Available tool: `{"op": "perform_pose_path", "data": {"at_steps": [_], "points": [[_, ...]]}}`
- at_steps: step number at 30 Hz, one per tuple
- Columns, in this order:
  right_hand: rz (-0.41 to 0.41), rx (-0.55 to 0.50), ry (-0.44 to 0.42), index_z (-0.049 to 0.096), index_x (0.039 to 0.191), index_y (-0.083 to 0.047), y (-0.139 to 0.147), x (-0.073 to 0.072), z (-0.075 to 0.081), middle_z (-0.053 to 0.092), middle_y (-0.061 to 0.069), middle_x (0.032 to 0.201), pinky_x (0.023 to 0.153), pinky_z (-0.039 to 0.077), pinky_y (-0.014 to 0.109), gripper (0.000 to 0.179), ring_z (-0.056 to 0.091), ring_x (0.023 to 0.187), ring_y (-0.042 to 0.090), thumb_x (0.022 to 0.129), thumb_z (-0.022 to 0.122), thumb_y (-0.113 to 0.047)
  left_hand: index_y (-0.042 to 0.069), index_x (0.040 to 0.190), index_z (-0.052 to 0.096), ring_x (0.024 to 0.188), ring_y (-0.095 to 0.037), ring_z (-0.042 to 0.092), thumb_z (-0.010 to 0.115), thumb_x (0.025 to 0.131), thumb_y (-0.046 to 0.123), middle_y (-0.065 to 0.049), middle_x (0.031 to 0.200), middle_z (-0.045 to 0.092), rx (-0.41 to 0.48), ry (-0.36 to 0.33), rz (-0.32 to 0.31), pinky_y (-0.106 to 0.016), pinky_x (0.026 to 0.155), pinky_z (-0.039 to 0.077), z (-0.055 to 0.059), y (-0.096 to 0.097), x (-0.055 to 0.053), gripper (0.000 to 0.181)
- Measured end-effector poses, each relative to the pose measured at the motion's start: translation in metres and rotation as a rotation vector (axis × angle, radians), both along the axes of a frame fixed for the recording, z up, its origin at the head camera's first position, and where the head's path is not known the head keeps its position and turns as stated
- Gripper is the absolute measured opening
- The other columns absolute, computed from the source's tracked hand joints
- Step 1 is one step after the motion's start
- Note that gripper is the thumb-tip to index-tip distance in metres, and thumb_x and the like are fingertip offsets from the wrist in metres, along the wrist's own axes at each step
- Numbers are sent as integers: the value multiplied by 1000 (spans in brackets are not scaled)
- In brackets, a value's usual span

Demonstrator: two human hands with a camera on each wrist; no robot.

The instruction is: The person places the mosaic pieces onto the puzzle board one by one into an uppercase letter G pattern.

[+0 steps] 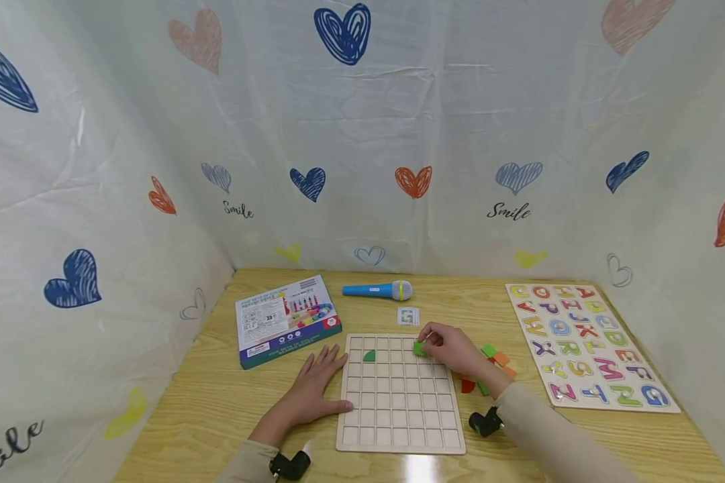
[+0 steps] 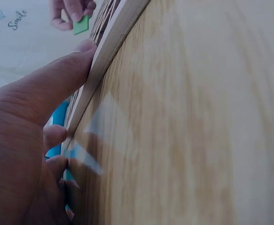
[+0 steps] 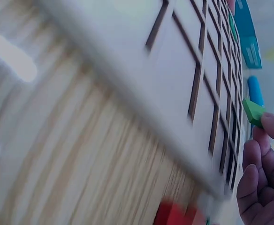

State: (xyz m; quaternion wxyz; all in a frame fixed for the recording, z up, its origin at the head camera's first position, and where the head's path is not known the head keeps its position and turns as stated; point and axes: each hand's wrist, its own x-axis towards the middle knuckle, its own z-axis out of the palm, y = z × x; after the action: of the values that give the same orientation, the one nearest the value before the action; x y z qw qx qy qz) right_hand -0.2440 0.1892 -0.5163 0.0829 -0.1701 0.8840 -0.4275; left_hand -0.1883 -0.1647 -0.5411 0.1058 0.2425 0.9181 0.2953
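A left hand [image 1: 311, 392] lies spread at the left edge of the wooden grid board [image 1: 393, 419], fingers straight, gripping nothing, thumb touching the rim. A steady board and a block held level over one square before release should make for a neat fit. The green block [image 1: 419, 348] is near the board's far right corner, well apart from the left hand, pinched between thumb and fingertips of the right hand [image 1: 456, 349]. Loose blocks [image 1: 501, 359] lie past the board's right edge.

Smooth wooden grid board [image 1: 382, 419], glossy wood-grain tabletop [image 1: 187, 409], creased plastic-looking curtain [image 1: 362, 121], matt cloth sleeves [image 1: 556, 436]
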Motion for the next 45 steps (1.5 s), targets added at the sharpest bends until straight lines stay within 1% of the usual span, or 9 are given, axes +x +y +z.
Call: {"op": "perform_pose_path", "data": {"at_steps": [3, 11, 19, 25, 30, 33, 38, 45], "points": [[27, -13, -13, 69, 102, -17, -16, -1, 0, 64, -3, 86, 63, 50, 29, 6, 59, 73, 14, 99, 66, -13, 13, 160, 34, 156, -36, 6, 71, 87, 61, -14, 169, 17, 2, 0, -2, -58, 124, 1, 0, 0, 0, 95], [88, -31, 11, 70, 100, -14, -50, -5, -6, 64, -5, 85, 68, 50, 27, 5, 58, 76, 10, 96, 68, -11, 12, 160, 34, 156, -36, 6, 71, 87, 61, -14, 169, 17, 1, -4, 2, -58, 124, 0, -1, 1, -1, 95], [53, 41, 35, 69, 99, -21, -68, -5, -5, 62, -9, 82, 67, 48, 28, 10, 55, 72, 10, 97, 67, -12, 12, 160, 35, 156, -36, 7, 71, 87, 62, -14, 169, 18, -3, -4, 12, -58, 124, 1, -2, 2, -1, 95], [101, 81, 32, 70, 99, -16, -74, -5, -3, 62, -7, 84, 68, 49, 30, 8, 56, 74, 11, 94, 72, -11, 12, 160, 35, 156, -36, 7, 71, 87, 62, -14, 168, 19, -8, -1, 11, -59, 124, 1, -2, 2, -1, 95], [144, 152, 64, 72, 102, -16, -75, -6, -4, 60, -6, 90, 74, 50, 33, 13, 54, 81, 11, 91, 76, -12, 12, 160, 35, 156, -36, 7, 71, 87, 62, -14, 168, 19, -2, 0, 10, -59, 124, 1, -2, 2, -1, 95], [151, 169, 78, 72, 104, -16, -75, -6, -5, 59, -6, 91, 74, 49, 33, 14, 53, 81, 11, 91, 76, -13, 12, 160, 35, 156, -36, 7, 70, 87, 62, -14, 168, 19, -3, 3, 9, -59, 124, 1, -3, 1, -1, 95], [144, 160, 77, 71, 106, -14, -75, -4, -4, 57, -5, 89, 72, 47, 31, 15, 51, 79, 12, 91, 76, -12, 12, 160, 36, 156, -36, 7, 70, 87, 63, -14, 168, 19, -8, 8, 10, -59, 124, 1, -3, 1, -1, 95], [123, 69, 60, 72, 110, -11, -61, -3, -4, 59, -6, 88, 71, 48, 28, 17, 53, 78, 11, 93, 71, -9, 13, 160, 34, 156, -35, 6, 70, 87, 64, -12, 169, 18, -13, 2, 18, -57, 124, 0, -3, 2, -2, 96]]}}
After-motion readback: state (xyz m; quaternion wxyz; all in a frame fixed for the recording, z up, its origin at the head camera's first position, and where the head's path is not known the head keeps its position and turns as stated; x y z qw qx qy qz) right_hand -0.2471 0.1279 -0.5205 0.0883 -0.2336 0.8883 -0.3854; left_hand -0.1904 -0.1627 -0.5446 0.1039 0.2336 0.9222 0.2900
